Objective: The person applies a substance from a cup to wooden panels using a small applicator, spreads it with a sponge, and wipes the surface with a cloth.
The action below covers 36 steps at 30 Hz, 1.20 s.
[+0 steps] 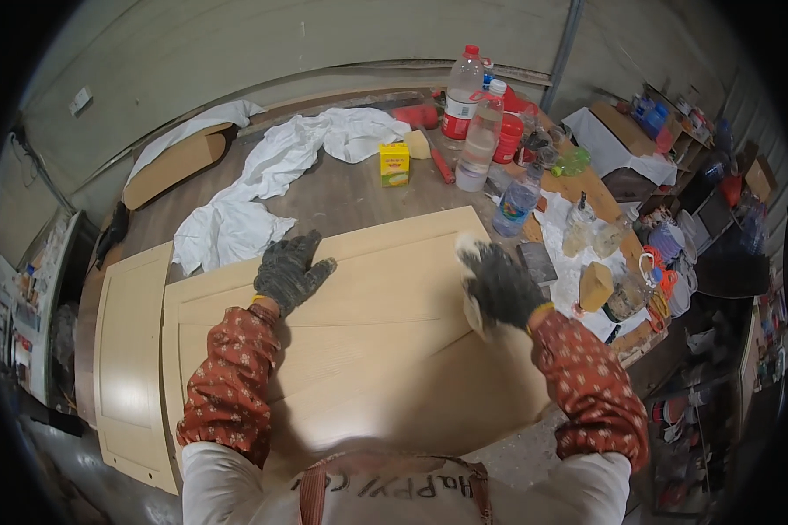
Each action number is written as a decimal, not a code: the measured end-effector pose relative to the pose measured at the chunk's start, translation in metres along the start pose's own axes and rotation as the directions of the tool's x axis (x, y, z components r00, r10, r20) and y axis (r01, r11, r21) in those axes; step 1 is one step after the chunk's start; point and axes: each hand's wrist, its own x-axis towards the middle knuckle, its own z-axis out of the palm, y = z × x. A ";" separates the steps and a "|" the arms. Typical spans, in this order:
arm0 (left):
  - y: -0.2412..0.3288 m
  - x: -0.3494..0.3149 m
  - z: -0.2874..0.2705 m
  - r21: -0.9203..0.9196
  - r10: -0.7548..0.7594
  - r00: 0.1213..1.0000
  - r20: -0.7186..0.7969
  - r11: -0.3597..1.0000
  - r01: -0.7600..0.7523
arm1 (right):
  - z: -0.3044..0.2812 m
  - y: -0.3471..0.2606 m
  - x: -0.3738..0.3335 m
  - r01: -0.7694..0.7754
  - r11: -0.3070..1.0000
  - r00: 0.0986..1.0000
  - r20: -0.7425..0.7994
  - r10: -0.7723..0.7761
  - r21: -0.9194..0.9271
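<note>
A large pale cream cabinet door panel (368, 350) with grooved lines lies on the table before me. My left hand (291, 273), in a dark dusty glove, rests on the panel's far left part with fingers stretched out. At the panel's right edge, my right hand (503, 284), gloved the same way, presses on a white cloth (471, 241). The cloth shows past its fingertips and beneath the palm, somewhat smeared by motion. Red flowered sleeve covers reach up both forearms.
A narrower cream panel (132, 367) stands out at the left. Behind lie a crumpled white cloth sheet (276, 166) and a small yellow box (394, 164). Several plastic bottles (481, 140) crowd the far right. A dark block (536, 262) and a sponge (596, 287) sit right of my right hand.
</note>
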 end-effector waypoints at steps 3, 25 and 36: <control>-0.001 0.000 0.003 -0.014 0.012 1.000 -0.013 1.000 -0.013 | 0.030 0.022 0.057 -0.053 0.996 0.987 -0.153 0.042 -0.066; -0.024 0.000 0.016 -0.169 0.011 0.971 -0.240 0.984 -0.053 | -0.009 0.016 0.043 -0.548 0.833 0.836 0.008 0.549 0.081; 0.115 -0.065 0.010 -0.810 0.457 0.885 -0.091 0.483 -0.332 | 0.015 -0.151 0.035 0.071 0.845 0.817 -0.517 0.256 0.530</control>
